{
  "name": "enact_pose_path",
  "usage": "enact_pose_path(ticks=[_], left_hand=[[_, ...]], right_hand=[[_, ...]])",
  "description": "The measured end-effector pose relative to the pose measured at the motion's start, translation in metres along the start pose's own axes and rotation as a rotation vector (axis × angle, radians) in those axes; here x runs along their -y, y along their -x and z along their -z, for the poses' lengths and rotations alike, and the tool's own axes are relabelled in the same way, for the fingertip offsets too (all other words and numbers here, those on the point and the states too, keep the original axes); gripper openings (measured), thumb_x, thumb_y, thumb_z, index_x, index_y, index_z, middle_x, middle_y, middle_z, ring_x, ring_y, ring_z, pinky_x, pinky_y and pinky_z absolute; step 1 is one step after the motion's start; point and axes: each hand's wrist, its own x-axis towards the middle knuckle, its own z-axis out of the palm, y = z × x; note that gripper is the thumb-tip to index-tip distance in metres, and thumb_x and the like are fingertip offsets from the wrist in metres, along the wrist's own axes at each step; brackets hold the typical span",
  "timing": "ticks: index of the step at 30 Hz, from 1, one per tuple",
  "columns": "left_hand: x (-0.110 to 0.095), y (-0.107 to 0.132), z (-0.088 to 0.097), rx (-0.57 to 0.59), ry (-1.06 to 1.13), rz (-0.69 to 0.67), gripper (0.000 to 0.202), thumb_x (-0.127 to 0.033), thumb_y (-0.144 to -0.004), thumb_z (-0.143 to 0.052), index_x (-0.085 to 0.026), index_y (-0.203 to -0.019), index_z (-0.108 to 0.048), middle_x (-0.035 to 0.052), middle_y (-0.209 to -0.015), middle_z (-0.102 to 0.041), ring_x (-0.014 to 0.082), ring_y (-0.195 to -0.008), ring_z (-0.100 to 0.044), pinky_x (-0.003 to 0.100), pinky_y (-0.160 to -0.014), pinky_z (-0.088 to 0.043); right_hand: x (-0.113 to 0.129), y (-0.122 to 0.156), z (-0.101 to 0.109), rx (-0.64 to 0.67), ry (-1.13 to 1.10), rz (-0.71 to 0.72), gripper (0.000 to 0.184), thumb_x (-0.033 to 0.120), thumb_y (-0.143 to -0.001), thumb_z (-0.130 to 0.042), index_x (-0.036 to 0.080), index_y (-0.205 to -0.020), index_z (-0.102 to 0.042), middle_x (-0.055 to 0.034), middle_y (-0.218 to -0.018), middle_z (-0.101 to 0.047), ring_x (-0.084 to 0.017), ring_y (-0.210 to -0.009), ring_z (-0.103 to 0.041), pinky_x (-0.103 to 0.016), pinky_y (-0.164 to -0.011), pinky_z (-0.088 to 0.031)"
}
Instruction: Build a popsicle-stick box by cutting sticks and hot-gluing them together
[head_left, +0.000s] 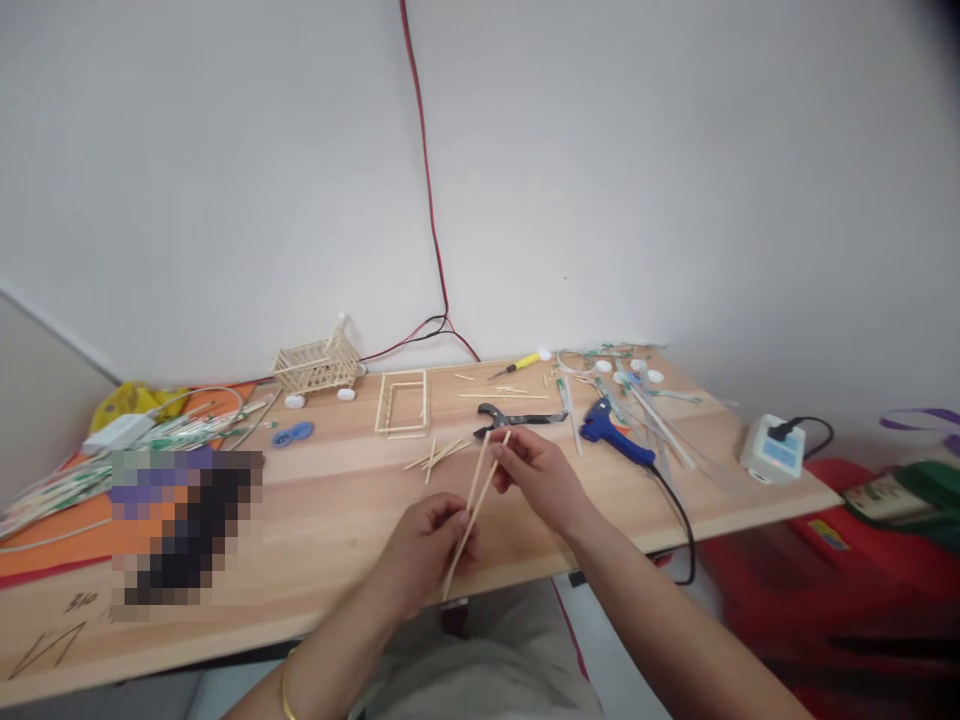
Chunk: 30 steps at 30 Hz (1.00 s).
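The left hand [427, 550] pinches two thin wooden sticks [478, 478] near their lower part, fingers curled around them. The right hand [536, 475] grips near their upper ends between thumb and fingers. The sticks meet toward the bottom and spread into a narrow V at the top, held above the front edge of a wooden desk [322, 540].

Just beyond the right hand's fingertips lies a pair of dark pliers [525, 419]. To its left is a loose group of short sticks [439, 455], crossing one another, and farther left stands a small rectangular stick frame [401, 434]. Right of the pliers, a blue glue gun [619, 437] lies on its side, its black cord dropping over the desk edge.

Toward the wall are a yellow-handled screwdriver [527, 360] and, to its right, several white discs [604, 367]. At the back left sits a cart built of sticks [319, 365] on white wheels, with blue round pieces [292, 434] in front. At the far left, bundled sticks in plastic lie over an orange sheet; at the right end is a white power box [775, 450].
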Motion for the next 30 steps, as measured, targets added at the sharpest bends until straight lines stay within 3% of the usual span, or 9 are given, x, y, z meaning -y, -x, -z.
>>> enact_pose_path(ticks=[3,6,8,10,12,14,17,21,30], left_hand=[[0.0,0.002,0.025,-0.124,-0.128,-0.102,0.025,-0.042,-0.075,-0.055,-0.017,-0.074,-0.049,-0.0044,-0.057,-0.053,0.0086,-0.048,-0.047,0.02,-0.048,-0.038],[-0.01,0.004,0.057,-0.295,-0.391,-0.233,0.022,-0.039,-0.08,-0.046,-0.018,-0.073,-0.049,-0.002,-0.06,-0.055,0.0116,-0.054,-0.052,0.023,-0.053,-0.04],[-0.02,0.007,0.083,-0.425,-0.74,-0.338,0.022,-0.036,-0.082,-0.043,-0.018,-0.075,-0.053,0.001,-0.068,-0.059,0.0146,-0.063,-0.055,0.026,-0.06,-0.041],[-0.029,0.009,0.108,-0.488,-1.088,-0.393,0.024,-0.033,-0.084,-0.039,-0.019,-0.08,-0.058,0.0039,-0.078,-0.062,0.018,-0.073,-0.057,0.028,-0.066,-0.041],[-0.035,0.009,0.128,-0.44,-1.332,-0.423,0.027,-0.03,-0.085,-0.037,-0.019,-0.082,-0.061,0.0061,-0.083,-0.063,0.0201,-0.08,-0.057,0.03,-0.071,-0.04],[-0.037,0.007,0.14,-0.383,-1.491,-0.429,0.028,-0.027,-0.085,-0.037,-0.018,-0.082,-0.063,0.008,-0.085,-0.062,0.0213,-0.083,-0.056,0.031,-0.073,-0.041],[-0.037,-0.001,0.144,-0.362,-1.626,-0.432,0.029,-0.024,-0.086,-0.037,-0.017,-0.081,-0.064,0.0095,-0.085,-0.061,0.0214,-0.084,-0.055,0.031,-0.074,-0.041],[-0.035,-0.017,0.135,-0.318,-1.721,-0.429,0.029,-0.022,-0.087,-0.037,-0.016,-0.076,-0.063,0.0104,-0.082,-0.06,0.0214,-0.083,-0.055,0.031,-0.075,-0.041],[-0.039,-0.052,0.109,-0.215,-1.741,-0.433,0.024,-0.013,-0.083,-0.041,-0.013,-0.08,-0.064,0.0123,-0.087,-0.061,0.022,-0.086,-0.056,0.031,-0.073,-0.042]], right_hand=[[-0.002,-0.011,-0.013,0.068,-0.099,-0.08,0.033,0.046,-0.079,-0.057,0.017,-0.095,-0.054,0.0026,-0.064,-0.056,-0.011,-0.057,-0.057,-0.026,-0.057,-0.047],[0.002,-0.026,-0.014,0.006,0.0,-0.053,0.031,0.049,-0.081,-0.051,0.018,-0.085,-0.051,0.0041,-0.063,-0.052,-0.009,-0.053,-0.053,-0.024,-0.055,-0.044],[0.005,-0.038,-0.008,-0.039,0.272,0.004,0.031,0.047,-0.085,-0.044,0.017,-0.08,-0.051,0.005,-0.058,-0.049,-0.009,-0.05,-0.049,-0.022,-0.053,-0.04],[0.008,-0.049,-0.004,0.042,0.693,0.074,0.029,0.04,-0.087,-0.042,0.017,-0.078,-0.055,0.0026,-0.059,-0.052,-0.011,-0.055,-0.05,-0.022,-0.055,-0.038],[0.008,-0.058,-0.006,0.184,1.113,0.128,0.023,0.031,-0.086,-0.044,0.016,-0.081,-0.061,-0.0024,-0.071,-0.061,-0.013,-0.067,-0.055,-0.023,-0.061,-0.038],[0.006,-0.066,-0.013,0.275,1.364,0.145,0.02,0.024,-0.083,-0.046,0.017,-0.09,-0.064,-0.0065,-0.086,-0.065,-0.016,-0.079,-0.058,-0.023,-0.066,-0.038],[0.002,-0.074,-0.028,0.315,1.461,0.121,0.022,0.019,-0.081,-0.047,0.017,-0.093,-0.066,-0.011,-0.096,-0.066,-0.02,-0.087,-0.058,-0.025,-0.068,-0.038],[-0.001,-0.08,-0.037,0.353,1.534,0.096,0.022,0.016,-0.081,-0.046,0.014,-0.086,-0.066,-0.0146,-0.095,-0.066,-0.022,-0.085,-0.059,-0.026,-0.065,-0.038],[0.011,-0.072,-0.013,0.336,1.487,0.114,0.014,0.025,-0.082,-0.052,0.016,-0.082,-0.063,-0.0074,-0.084,-0.064,-0.016,-0.075,-0.056,-0.022,-0.061,-0.032]])
